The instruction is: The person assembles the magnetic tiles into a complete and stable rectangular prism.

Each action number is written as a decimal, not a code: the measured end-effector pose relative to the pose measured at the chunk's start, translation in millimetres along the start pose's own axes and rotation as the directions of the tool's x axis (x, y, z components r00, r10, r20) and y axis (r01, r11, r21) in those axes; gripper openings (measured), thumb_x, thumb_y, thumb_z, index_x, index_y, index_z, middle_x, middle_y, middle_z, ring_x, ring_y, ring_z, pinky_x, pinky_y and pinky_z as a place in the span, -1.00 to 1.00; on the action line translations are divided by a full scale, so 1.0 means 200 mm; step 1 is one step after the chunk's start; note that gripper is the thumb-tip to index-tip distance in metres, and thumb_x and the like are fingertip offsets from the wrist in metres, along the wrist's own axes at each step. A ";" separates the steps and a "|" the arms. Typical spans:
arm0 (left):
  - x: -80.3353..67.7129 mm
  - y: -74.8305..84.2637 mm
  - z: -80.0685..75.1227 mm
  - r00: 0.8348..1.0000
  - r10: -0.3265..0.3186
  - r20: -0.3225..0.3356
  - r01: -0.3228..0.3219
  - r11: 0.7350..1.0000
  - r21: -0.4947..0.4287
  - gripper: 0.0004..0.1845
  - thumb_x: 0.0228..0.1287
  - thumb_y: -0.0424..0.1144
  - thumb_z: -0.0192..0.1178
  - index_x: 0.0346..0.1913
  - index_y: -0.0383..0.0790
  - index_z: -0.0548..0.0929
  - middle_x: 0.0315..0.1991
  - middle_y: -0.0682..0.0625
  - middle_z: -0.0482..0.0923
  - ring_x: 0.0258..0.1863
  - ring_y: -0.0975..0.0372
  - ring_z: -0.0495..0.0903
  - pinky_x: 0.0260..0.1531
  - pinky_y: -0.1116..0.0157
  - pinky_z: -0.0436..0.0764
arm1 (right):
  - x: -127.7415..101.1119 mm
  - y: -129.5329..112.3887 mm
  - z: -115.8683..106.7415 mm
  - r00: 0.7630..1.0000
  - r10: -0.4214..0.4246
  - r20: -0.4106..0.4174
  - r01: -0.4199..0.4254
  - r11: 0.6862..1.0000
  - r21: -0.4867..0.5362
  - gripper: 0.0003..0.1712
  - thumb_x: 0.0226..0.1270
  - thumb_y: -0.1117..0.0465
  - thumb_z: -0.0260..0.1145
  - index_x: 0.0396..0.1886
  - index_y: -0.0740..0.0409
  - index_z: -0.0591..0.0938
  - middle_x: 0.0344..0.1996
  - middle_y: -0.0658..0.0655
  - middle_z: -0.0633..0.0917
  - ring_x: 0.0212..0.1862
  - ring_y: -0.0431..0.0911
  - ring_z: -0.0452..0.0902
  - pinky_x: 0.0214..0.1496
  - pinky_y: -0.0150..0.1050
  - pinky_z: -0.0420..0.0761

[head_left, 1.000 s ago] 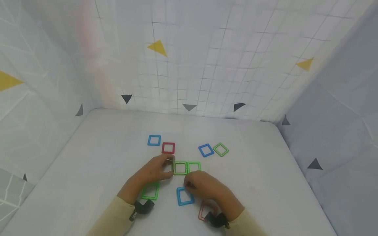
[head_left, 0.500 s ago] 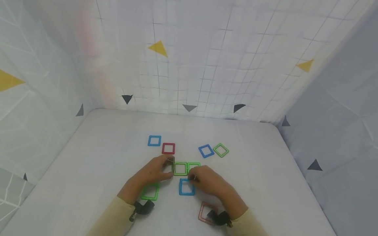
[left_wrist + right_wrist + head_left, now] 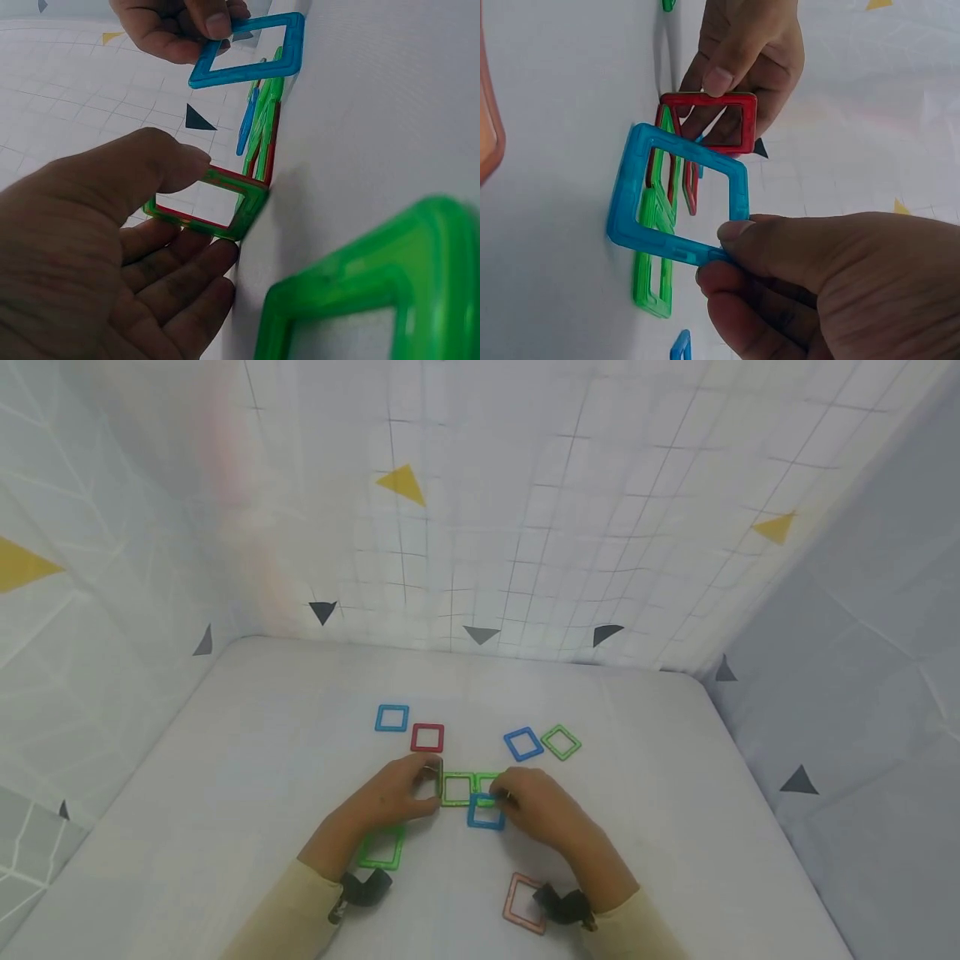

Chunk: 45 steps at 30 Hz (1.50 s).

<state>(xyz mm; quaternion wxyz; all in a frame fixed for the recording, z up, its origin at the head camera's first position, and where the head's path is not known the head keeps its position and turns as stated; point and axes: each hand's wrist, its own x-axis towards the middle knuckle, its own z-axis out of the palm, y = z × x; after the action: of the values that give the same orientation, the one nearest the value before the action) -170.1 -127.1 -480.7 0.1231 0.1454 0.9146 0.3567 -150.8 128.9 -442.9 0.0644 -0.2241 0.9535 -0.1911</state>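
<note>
My left hand (image 3: pixel 386 789) grips an upright square magnetic tile (image 3: pixel 253 204) at the left end of a flat row. Its near side looks green in the left wrist view, its other side red in the right wrist view; whether two tiles are stacked I cannot tell. The row has a green square tile (image 3: pixel 457 804) and a second green tile (image 3: pixel 486 775) joined on its right. With thumb and fingers my right hand (image 3: pixel 543 806) pinches a blue square tile (image 3: pixel 626 187) by one side. That blue tile is raised and tilted above the table, overlapping the second green tile in the head view.
Behind lie a light blue tile (image 3: pixel 392 728), a red tile (image 3: pixel 427 748), a darker blue tile (image 3: pixel 523 743) and a light green tile (image 3: pixel 561 742). A green tile (image 3: pixel 380 864) lies beside my left wrist, and a pinkish tile (image 3: pixel 512 897) below my right forearm. Patterned cloth walls surround the table.
My right hand has carried the blue tile away from me and slightly right, to the green row. The left hand has stayed in place with the upright tile.
</note>
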 end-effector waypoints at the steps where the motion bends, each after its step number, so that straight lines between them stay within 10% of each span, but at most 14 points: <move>1: 0.00 0.00 0.00 1.000 -0.002 -0.001 0.002 1.000 0.001 -0.33 0.14 -0.04 0.43 0.32 -0.01 0.46 0.18 0.14 0.57 0.25 0.21 0.51 0.30 0.07 0.48 | 0.00 0.00 0.00 1.000 -0.001 -0.006 0.001 1.000 -0.006 -0.78 0.27 0.23 0.42 -0.09 -0.01 0.74 -0.23 -0.11 0.73 -0.15 -0.22 0.61 0.02 -0.22 0.66; 45: -0.01 0.00 -0.01 1.000 0.001 0.011 -0.001 1.000 -0.016 -0.30 0.16 -0.03 0.43 0.36 -0.04 0.44 0.23 0.12 0.56 0.29 0.21 0.50 0.32 0.06 0.45 | 0.02 -0.08 0.06 0.980 -0.063 -0.188 0.046 0.994 -0.096 -0.81 0.27 0.24 0.43 -0.13 -0.03 0.73 -0.28 -0.11 0.70 -0.21 -0.25 0.62 -0.09 -0.35 0.67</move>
<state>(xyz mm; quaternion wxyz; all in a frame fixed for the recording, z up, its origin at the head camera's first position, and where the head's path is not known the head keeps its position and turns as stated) -169.5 -129.3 -479.6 0.1292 0.1469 0.9110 0.3632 -145.9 110.0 -448.0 -0.0429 -0.2335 0.9565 -0.1697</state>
